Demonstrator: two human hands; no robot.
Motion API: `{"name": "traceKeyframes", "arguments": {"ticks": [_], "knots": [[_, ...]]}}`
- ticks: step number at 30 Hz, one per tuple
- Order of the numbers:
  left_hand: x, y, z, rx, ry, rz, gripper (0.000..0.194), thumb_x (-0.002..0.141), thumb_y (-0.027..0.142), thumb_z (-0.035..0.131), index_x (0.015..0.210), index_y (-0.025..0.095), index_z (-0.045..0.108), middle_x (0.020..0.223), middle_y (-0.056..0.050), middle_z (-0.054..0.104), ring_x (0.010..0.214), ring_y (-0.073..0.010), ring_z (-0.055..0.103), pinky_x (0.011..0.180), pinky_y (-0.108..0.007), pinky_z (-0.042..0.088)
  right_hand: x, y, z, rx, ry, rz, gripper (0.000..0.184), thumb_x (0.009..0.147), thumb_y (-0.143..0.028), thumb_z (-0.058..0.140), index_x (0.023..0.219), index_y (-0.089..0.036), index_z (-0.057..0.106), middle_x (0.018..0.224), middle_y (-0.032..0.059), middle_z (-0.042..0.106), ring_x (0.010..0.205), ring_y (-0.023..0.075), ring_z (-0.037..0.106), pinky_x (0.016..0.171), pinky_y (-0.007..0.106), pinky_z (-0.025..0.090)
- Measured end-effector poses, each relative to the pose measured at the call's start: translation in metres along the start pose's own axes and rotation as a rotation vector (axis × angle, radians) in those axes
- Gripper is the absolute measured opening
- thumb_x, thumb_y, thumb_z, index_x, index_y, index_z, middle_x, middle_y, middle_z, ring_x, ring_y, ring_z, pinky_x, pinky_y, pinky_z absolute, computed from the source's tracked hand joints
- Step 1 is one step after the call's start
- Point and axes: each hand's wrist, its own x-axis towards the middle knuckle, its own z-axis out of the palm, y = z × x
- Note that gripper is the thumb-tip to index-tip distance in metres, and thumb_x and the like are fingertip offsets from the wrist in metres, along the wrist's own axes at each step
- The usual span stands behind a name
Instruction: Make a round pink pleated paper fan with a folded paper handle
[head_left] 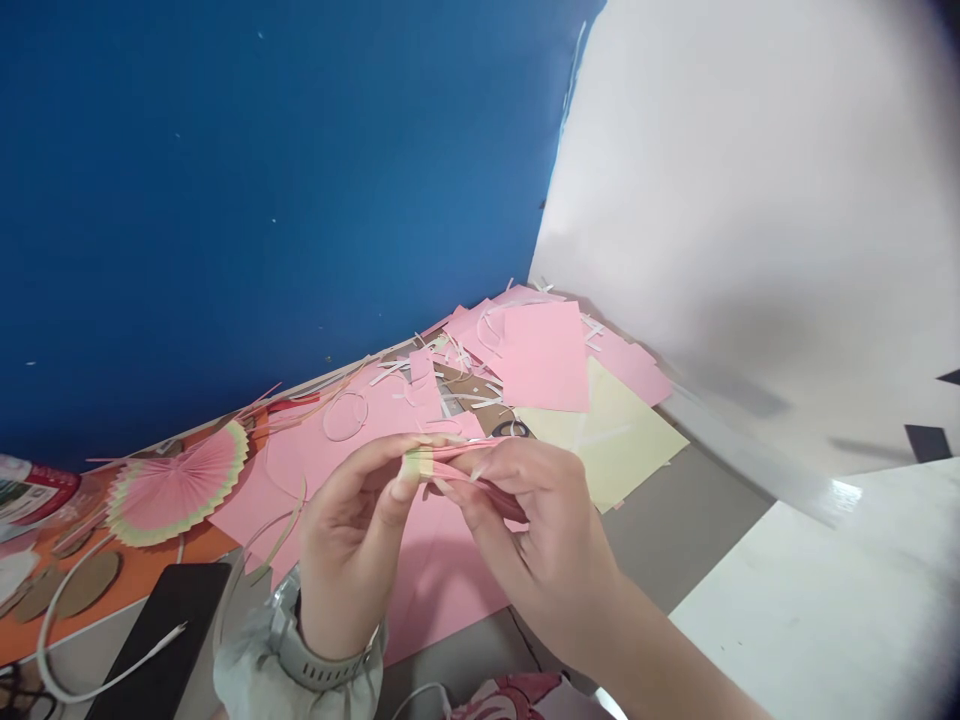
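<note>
To the left of the hands lie a black phone [159, 640] and, farther back, a pleated fan [178, 482] of pink paper edged in yellow. The left hand [356, 540] pinches the yellow end of a folded paper [421, 463], held between both hands above pink sheets, while the right hand [544, 520] grips its pink length; beyond the right hand lie a pink square [545, 355] and a yellow sheet [637, 440].

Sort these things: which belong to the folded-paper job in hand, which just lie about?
Likely job things:
folded pink-and-yellow paper, in left hand and right hand
square pink paper sheet
pleated pink-and-yellow paper fan

Likely just lying about:
flat black rectangular device
thin white cable
</note>
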Motion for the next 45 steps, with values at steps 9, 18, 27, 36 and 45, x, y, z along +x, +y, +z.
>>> {"name": "traceKeyframes", "arguments": {"ticks": [9, 18, 27, 36, 45], "knots": [[0.000, -0.006, -0.001, 0.006, 0.022, -0.049, 0.016, 0.087, 0.020, 0.058, 0.100, 0.023, 0.067, 0.094, -0.003, 0.075, 0.086, -0.0159, 0.070, 0.074, -0.023, 0.059, 0.001, -0.002, 0.005, -0.111, 0.020, -0.007, 0.010, 0.089, -0.015, 0.047, 0.082, -0.022, 0.047, 0.070, -0.0002, 0.060, 0.058, 0.0116, 0.056, 0.049, 0.022, 0.045], [0.004, -0.007, -0.006, 0.073, 0.103, 0.078, 0.022, 0.087, 0.012, 0.058, 0.102, 0.025, 0.067, 0.097, 0.002, 0.074, 0.090, -0.0102, 0.069, 0.079, -0.015, 0.055, 0.002, -0.012, -0.005, 0.222, -0.172, 0.147, 0.031, 0.093, -0.020, 0.049, 0.122, -0.027, 0.043, 0.125, 0.0040, 0.057, 0.117, 0.0137, 0.055, 0.097, 0.031, 0.049], [0.002, -0.002, -0.002, 0.026, 0.132, 0.161, 0.023, 0.087, 0.011, 0.057, 0.101, 0.025, 0.067, 0.096, 0.001, 0.074, 0.091, -0.0142, 0.070, 0.080, -0.024, 0.057, 0.007, -0.002, -0.019, 0.253, -0.327, 0.152, 0.039, 0.083, -0.022, 0.064, 0.117, -0.034, 0.049, 0.120, -0.0037, 0.060, 0.110, 0.0113, 0.058, 0.093, 0.026, 0.050], [0.011, -0.006, -0.011, -0.153, 0.140, 0.010, 0.017, 0.087, 0.018, 0.060, 0.099, 0.025, 0.069, 0.094, 0.002, 0.074, 0.091, -0.0115, 0.068, 0.083, -0.020, 0.055, 0.012, 0.008, -0.040, 0.271, -0.389, 0.108, 0.038, 0.081, -0.029, 0.067, 0.114, -0.032, 0.049, 0.105, -0.0013, 0.065, 0.089, 0.0133, 0.067, 0.074, 0.026, 0.055], [0.005, -0.005, -0.002, 0.067, 0.143, 0.230, 0.024, 0.087, 0.011, 0.057, 0.104, 0.025, 0.067, 0.096, 0.002, 0.074, 0.090, -0.0109, 0.070, 0.079, -0.018, 0.056, 0.018, -0.002, -0.026, -0.115, -0.253, 0.067, 0.011, 0.087, -0.034, 0.060, 0.095, -0.026, 0.058, 0.081, -0.0064, 0.066, 0.070, 0.0090, 0.061, 0.060, 0.020, 0.044]]}}
